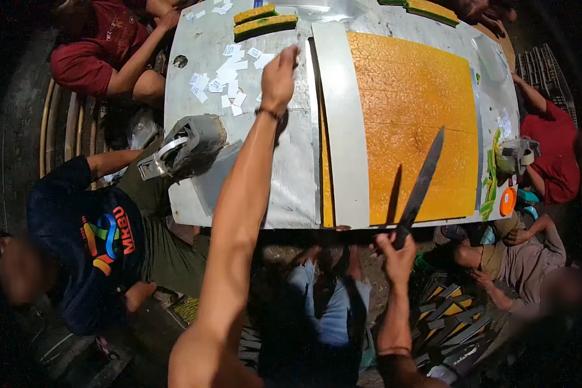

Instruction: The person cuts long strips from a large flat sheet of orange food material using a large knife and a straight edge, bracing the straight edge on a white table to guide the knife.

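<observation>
My right hand (398, 258) grips the dark handle of a long knife (423, 178). The blade points up and away over a wide orange-yellow slab (420, 110), which has a glossy, rough top and faint straight lines across it. Along the slab's left side lies a long pale flat strip (343, 123). My left hand (279, 81) is stretched out above the table, left of that strip, near scattered small white printed labels (229, 71). Its fingers are curled together, and whatever they may hold is hidden.
Yellow-and-green bars (265, 27) lie at the table's (291, 161) far side, others (432, 11) far right. A tape dispenser (187, 145) stands left, another (516, 155) right, near an orange lid (507, 202). People sit around; wrapped bars (449, 310) are piled lower right.
</observation>
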Demonstrator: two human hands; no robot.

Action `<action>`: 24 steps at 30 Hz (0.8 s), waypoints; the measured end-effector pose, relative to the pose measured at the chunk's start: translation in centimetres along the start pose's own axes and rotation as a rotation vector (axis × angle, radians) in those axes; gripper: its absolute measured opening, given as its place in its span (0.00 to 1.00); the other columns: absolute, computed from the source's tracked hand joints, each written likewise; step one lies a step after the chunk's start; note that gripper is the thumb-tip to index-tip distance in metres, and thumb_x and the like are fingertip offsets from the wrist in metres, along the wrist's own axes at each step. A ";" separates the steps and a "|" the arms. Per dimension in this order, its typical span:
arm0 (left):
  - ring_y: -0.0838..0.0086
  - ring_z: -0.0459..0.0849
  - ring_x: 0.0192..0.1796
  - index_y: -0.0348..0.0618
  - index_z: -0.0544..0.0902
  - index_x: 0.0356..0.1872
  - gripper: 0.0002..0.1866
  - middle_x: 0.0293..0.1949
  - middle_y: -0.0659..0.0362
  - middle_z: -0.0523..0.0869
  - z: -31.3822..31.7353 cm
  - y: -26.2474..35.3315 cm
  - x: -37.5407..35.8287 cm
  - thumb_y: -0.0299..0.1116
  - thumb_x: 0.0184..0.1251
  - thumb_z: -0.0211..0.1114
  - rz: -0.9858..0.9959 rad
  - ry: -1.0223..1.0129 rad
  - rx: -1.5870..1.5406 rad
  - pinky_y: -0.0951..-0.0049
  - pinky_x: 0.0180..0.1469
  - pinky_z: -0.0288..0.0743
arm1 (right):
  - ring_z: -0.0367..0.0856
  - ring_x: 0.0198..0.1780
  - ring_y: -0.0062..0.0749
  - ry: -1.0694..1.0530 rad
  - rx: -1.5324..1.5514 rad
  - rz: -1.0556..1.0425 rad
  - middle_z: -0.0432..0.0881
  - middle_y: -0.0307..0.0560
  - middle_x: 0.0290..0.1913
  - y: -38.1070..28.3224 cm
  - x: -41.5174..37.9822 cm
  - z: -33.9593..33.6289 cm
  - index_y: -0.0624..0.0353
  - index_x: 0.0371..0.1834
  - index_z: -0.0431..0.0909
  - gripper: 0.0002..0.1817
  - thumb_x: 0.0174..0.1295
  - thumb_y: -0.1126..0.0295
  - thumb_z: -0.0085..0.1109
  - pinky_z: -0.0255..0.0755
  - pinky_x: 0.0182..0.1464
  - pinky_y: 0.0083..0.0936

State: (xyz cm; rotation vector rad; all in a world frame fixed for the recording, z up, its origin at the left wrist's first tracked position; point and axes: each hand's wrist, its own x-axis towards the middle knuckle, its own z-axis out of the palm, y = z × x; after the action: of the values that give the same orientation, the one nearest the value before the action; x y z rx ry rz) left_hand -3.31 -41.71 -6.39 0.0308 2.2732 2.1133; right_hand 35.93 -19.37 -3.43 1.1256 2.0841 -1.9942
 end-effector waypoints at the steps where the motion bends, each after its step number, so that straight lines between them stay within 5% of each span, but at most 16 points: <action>1: 0.69 0.80 0.64 0.35 0.77 0.68 0.33 0.65 0.53 0.82 0.6 0.6 1.6 0.56 0.84 0.44 0.004 -0.027 -0.009 0.70 0.64 0.72 | 0.85 0.31 0.26 -0.027 0.158 0.053 0.83 0.42 0.33 -0.7 -0.8 1.9 0.56 0.36 0.70 0.14 0.65 0.72 0.72 0.79 0.27 0.23; 2: 0.73 0.81 0.47 0.36 0.84 0.56 0.32 0.46 0.57 0.88 1.6 -1.0 4.0 0.58 0.81 0.48 0.094 0.050 -0.054 0.71 0.54 0.74 | 0.86 0.31 0.29 -0.014 0.189 0.050 0.84 0.44 0.33 -0.5 -1.2 3.1 0.56 0.36 0.70 0.15 0.65 0.72 0.72 0.80 0.26 0.24; 3: 0.66 0.78 0.67 0.38 0.75 0.70 0.37 0.67 0.52 0.81 1.5 -1.3 5.8 0.61 0.84 0.38 0.178 -0.040 0.091 0.68 0.66 0.70 | 0.87 0.31 0.32 0.000 0.221 0.044 0.84 0.45 0.32 -0.3 -1.2 4.2 0.56 0.37 0.69 0.16 0.65 0.71 0.72 0.81 0.26 0.26; 5: 0.67 0.77 0.68 0.38 0.74 0.72 0.40 0.69 0.52 0.79 2.3 -1.7 8.0 0.64 0.82 0.33 0.214 -0.059 0.096 0.68 0.67 0.70 | 0.87 0.30 0.33 0.039 0.246 0.063 0.84 0.46 0.31 -0.6 -1.3 5.6 0.56 0.37 0.68 0.16 0.65 0.71 0.72 0.82 0.26 0.26; 7: 0.57 0.74 0.70 0.42 0.66 0.77 0.38 0.70 0.48 0.76 2.3 -3.4 10.7 0.60 0.78 0.54 0.264 -0.149 -0.095 0.57 0.69 0.69 | 0.86 0.29 0.34 0.062 0.240 0.072 0.83 0.47 0.31 -0.6 -1.0 6.3 0.56 0.38 0.67 0.17 0.64 0.73 0.72 0.81 0.25 0.26; 8: 0.59 0.81 0.64 0.35 0.70 0.74 0.42 0.59 0.43 0.84 3.8 -5.7 13.0 0.64 0.76 0.54 0.262 -0.085 -0.268 0.62 0.68 0.71 | 0.86 0.29 0.34 0.066 0.253 0.060 0.82 0.47 0.31 -1.0 -1.0 6.6 0.55 0.37 0.66 0.17 0.65 0.74 0.71 0.79 0.24 0.25; 9: 0.67 0.76 0.67 0.32 0.78 0.67 0.44 0.62 0.49 0.83 3.5 -4.8 12.8 0.67 0.80 0.38 0.175 -0.166 -0.114 0.68 0.72 0.64 | 0.85 0.28 0.34 0.069 0.268 0.046 0.81 0.46 0.31 -1.2 -0.9 6.8 0.54 0.36 0.65 0.17 0.66 0.75 0.70 0.78 0.23 0.25; 15: 0.66 0.81 0.59 0.36 0.86 0.57 0.44 0.53 0.49 0.88 3.6 -2.1 11.6 0.67 0.81 0.33 0.273 -0.144 -0.040 0.68 0.66 0.70 | 0.83 0.24 0.33 0.063 0.262 0.041 0.80 0.47 0.28 -1.0 -1.0 6.8 0.55 0.37 0.64 0.19 0.63 0.77 0.71 0.78 0.22 0.25; 22: 0.70 0.85 0.48 0.39 0.89 0.50 0.43 0.42 0.53 0.90 3.8 -0.8 12.0 0.67 0.80 0.35 0.106 -0.193 0.103 0.68 0.54 0.77 | 0.85 0.26 0.36 0.073 0.314 0.101 0.81 0.49 0.29 -1.3 -2.7 7.9 0.56 0.36 0.65 0.19 0.60 0.82 0.71 0.81 0.23 0.31; 24: 0.71 0.85 0.45 0.38 0.89 0.49 0.43 0.40 0.53 0.90 3.8 -1.2 12.2 0.69 0.80 0.36 0.253 -0.207 -0.066 0.69 0.52 0.77 | 0.85 0.26 0.36 0.065 0.306 0.108 0.81 0.49 0.29 -1.1 -2.4 7.8 0.56 0.36 0.65 0.19 0.60 0.82 0.71 0.81 0.23 0.31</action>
State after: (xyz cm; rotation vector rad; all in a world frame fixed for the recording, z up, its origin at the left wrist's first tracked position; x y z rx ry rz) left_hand -15.30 -37.48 -8.06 0.5355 2.1767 2.1766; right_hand 33.66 -27.26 -2.64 1.3337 1.7399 -2.3062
